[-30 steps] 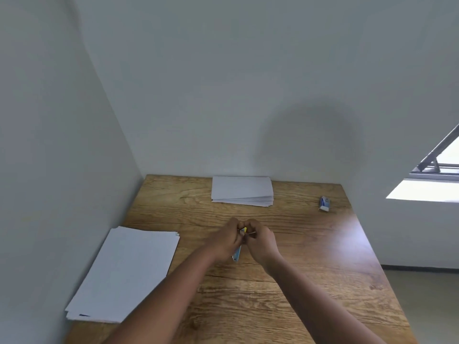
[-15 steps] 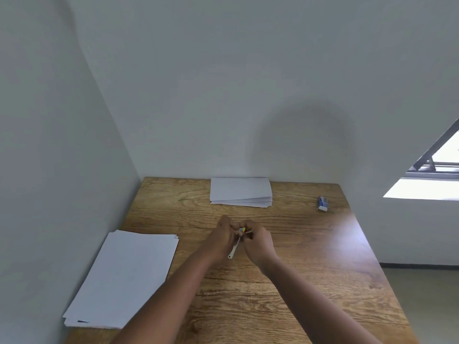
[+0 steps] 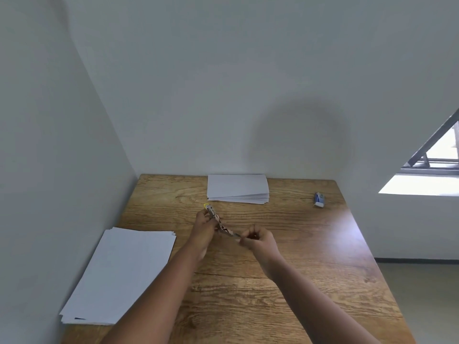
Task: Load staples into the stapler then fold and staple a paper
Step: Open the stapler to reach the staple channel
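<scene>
A flat stack of white paper [image 3: 119, 276] lies at the desk's [image 3: 285, 294] left edge, its near corner cut off. Above the desk's middle, the left hand [image 3: 205, 225] fingers clamp the opened stapler [image 3: 219, 223], blurred, while the right hand [image 3: 258, 240] pinches what may be its thin metal end. A folded paper pile [image 3: 238, 188] sits at the far edge and a small box [image 3: 319, 199] near the far right corner, against bare white walls.

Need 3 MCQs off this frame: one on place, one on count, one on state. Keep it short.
1. Where is the small blue-and-white box?
A. far right of the wooden table
B. on the flat sheets
C. in a hand

2. How many white paper stacks lie on the table?
A. one
B. two
C. three

3. The small metal stapler is:
A. lying on the table
B. held between both hands
C. on a stack

Answers: 1 A, it sits alone near the right edge. 2 B, flat sheets at left, folded stack at the back. 3 B, left hand and right hand grip its ends.
</scene>
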